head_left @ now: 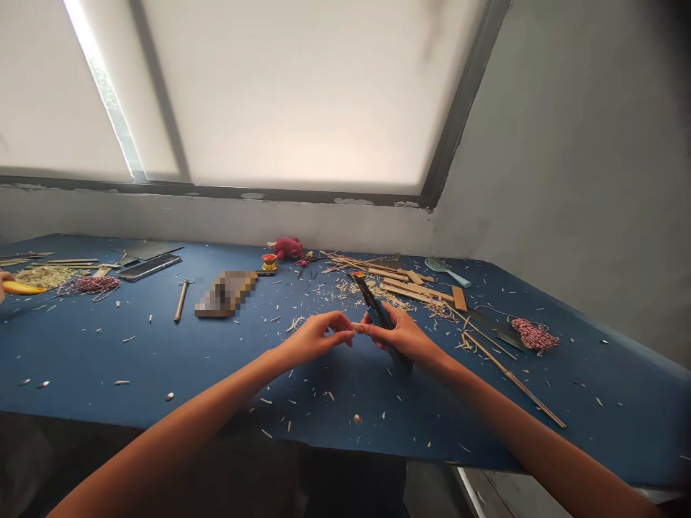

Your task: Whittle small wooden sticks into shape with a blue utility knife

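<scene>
My right hand (399, 332) is wrapped round a dark utility knife (372, 296), its blade end pointing up and away to the left. Between the fingertips of both hands is a small pale piece (356, 328), too small to make out well. My left hand (318, 337) pinches at the left side of that piece, and its fingertips nearly meet my right thumb. Both hands are above the blue table (227, 374), which is strewn with pale shavings. Beyond the knife lie thin wooden strips (415, 289).
At the right lie a red-and-white cord bundle (533, 336), a long stick (518, 381) and a light-blue brush (448, 270). A small hammer (182, 301), a blurred board (227, 293) and a dark phone-like slab (150, 267) lie left. Another person's hand (4, 280) touches a yellow object (24, 288).
</scene>
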`<state>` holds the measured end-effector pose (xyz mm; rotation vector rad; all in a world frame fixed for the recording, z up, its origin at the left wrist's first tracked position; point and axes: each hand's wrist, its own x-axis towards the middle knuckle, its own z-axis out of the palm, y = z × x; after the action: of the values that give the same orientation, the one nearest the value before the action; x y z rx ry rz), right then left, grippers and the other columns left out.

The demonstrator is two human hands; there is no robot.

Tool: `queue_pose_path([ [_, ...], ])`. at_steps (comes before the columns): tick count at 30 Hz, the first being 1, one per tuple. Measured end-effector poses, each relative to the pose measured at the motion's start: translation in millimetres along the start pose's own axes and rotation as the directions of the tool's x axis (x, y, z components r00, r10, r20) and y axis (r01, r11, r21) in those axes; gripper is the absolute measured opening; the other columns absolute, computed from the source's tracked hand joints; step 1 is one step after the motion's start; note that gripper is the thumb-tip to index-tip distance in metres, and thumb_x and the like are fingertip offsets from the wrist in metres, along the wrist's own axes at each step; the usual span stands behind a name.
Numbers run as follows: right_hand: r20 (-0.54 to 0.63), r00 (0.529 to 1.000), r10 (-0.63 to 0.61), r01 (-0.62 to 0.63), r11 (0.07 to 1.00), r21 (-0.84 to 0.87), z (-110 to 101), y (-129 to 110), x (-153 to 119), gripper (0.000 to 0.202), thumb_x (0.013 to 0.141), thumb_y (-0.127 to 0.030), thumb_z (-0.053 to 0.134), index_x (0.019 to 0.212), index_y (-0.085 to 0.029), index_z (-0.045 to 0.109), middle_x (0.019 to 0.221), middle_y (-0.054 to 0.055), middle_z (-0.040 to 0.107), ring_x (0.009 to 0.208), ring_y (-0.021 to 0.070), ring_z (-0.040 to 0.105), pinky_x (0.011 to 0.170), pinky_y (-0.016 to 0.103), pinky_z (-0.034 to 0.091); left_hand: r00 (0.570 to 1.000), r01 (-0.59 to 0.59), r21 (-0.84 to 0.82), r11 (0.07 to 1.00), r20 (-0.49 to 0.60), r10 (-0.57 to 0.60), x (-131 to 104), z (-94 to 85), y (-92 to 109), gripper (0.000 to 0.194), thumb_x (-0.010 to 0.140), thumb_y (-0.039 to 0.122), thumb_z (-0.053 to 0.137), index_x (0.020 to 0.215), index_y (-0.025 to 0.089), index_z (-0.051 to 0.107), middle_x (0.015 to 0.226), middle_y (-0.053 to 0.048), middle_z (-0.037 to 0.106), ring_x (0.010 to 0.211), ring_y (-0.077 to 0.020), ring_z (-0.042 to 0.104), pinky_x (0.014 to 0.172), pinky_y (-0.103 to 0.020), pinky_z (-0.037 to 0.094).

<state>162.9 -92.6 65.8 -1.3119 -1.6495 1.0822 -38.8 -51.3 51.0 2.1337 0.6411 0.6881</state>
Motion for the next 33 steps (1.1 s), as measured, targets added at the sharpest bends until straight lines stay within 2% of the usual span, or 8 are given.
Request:
queue_pose_path([
  [4, -0.231, 0.961, -0.150, 0.095, 0.968, -0.233, -34.5, -14.9, 16.4, 0.043, 0.070, -0.058, 0.061, 0.090, -0.020, 0.053, 0.065, -0.001, 0.054, 0.052, 0.0119, 0.051, 0.052, 0.027, 0.042, 0.993, 0.053, -0.029, 0.998, -0.103, -0.056, 0.9, 2.1, -4.4, 0.034, 0.089, 0.046, 0.041, 0.108, 0.020, 0.051, 0.101, -0.004, 0.065, 0.093, -0.0153, 0.058, 0.080, -0.030, 0.042],
  [8, -0.553, 0.688, -0.470, 0.038, 0.785, -0.618, -76.8, -38.2, 28.1, 0.044, 0.075, -0.056, 0.057, 0.100, -0.020, 0.057, 0.069, 0.003, 0.059, 0.059, 0.0173, 0.057, 0.061, 0.033, 0.044, 0.991, 0.066, -0.022, 0.998, -0.113, -0.068, 1.1, 2.0, -8.1, 0.035, 0.091, 0.047, 0.034, 0.108, 0.021, 0.050, 0.101, -0.002, 0.065, 0.096, -0.0156, 0.057, 0.082, -0.031, 0.041],
  [10, -0.569, 0.652, -0.501, 0.029, 0.767, -0.641, -87.2, -43.4, 26.6, 0.041, 0.078, -0.053, 0.055, 0.102, -0.020, 0.057, 0.072, 0.003, 0.061, 0.059, 0.0171, 0.059, 0.062, 0.033, 0.045, 0.992, 0.063, -0.017, 0.998, -0.109, -0.064, 0.9, 2.5, -9.5, 0.035, 0.091, 0.047, 0.033, 0.109, 0.021, 0.050, 0.101, -0.003, 0.065, 0.095, -0.0157, 0.056, 0.081, -0.031, 0.041],
  [13, -0.480, 0.791, -0.380, 0.049, 0.821, -0.569, -88.4, -34.7, 19.8, 0.036, 0.077, -0.051, 0.055, 0.096, -0.020, 0.057, 0.074, 0.005, 0.064, 0.058, 0.0168, 0.060, 0.058, 0.031, 0.047, 0.993, 0.057, -0.010, 0.998, -0.103, -0.058, 1.3, 3.9, -11.8, 0.035, 0.092, 0.046, 0.033, 0.109, 0.021, 0.049, 0.101, -0.004, 0.064, 0.094, -0.0160, 0.056, 0.080, -0.031, 0.041],
  [15, -0.328, 0.915, -0.233, 0.033, 0.855, -0.517, -84.2, -19.4, 16.0, 0.034, 0.076, -0.050, 0.056, 0.092, -0.020, 0.057, 0.078, 0.006, 0.065, 0.062, 0.0185, 0.061, 0.057, 0.032, 0.048, 0.993, 0.059, -0.008, 0.998, -0.105, -0.059, 1.9, 4.5, -13.1, 0.035, 0.092, 0.046, 0.033, 0.110, 0.021, 0.049, 0.102, -0.004, 0.064, 0.094, -0.0162, 0.056, 0.081, -0.032, 0.041],
  [17, -0.164, 0.978, -0.132, 0.024, 0.844, -0.537, -79.7, -1.5, 14.3, 0.030, 0.075, -0.046, 0.057, 0.090, -0.020, 0.058, 0.086, 0.007, 0.066, 0.072, 0.0210, 0.062, 0.063, 0.034, 0.048, 0.992, 0.063, -0.004, 0.998, -0.107, -0.063, 2.2, 4.6, -13.7, 0.034, 0.092, 0.045, 0.033, 0.110, 0.021, 0.048, 0.102, -0.005, 0.064, 0.094, -0.0165, 0.056, 0.081, -0.032, 0.041],
  [23, -0.047, 0.997, -0.066, 0.017, 0.738, -0.675, -70.5, 27.7, 18.7, 0.018, 0.067, -0.031, 0.058, 0.081, -0.020, 0.060, 0.084, 0.006, 0.064, 0.074, 0.0230, 0.059, 0.062, 0.033, 0.044, 0.993, 0.071, 0.016, 0.997, -0.095, -0.069, 0.7, 4.5, -11.5, 0.032, 0.092, 0.042, 0.033, 0.110, 0.021, 0.048, 0.103, -0.005, 0.064, 0.095, -0.0169, 0.057, 0.085, -0.034, 0.042],
  [33, 0.005, 0.998, -0.056, 0.046, 0.752, -0.657, -64.9, 13.3, 27.9, 0.021, 0.071, -0.030, 0.055, 0.089, -0.019, 0.058, 0.088, 0.004, 0.064, 0.076, 0.0192, 0.058, 0.066, 0.028, 0.042, 0.994, 0.065, -0.040, 0.997, -0.089, -0.069, 0.8, 7.4, -17.9, 0.030, 0.090, 0.042, 0.040, 0.109, 0.020, 0.048, 0.103, -0.007, 0.063, 0.095, -0.0168, 0.058, 0.085, -0.033, 0.044],
])
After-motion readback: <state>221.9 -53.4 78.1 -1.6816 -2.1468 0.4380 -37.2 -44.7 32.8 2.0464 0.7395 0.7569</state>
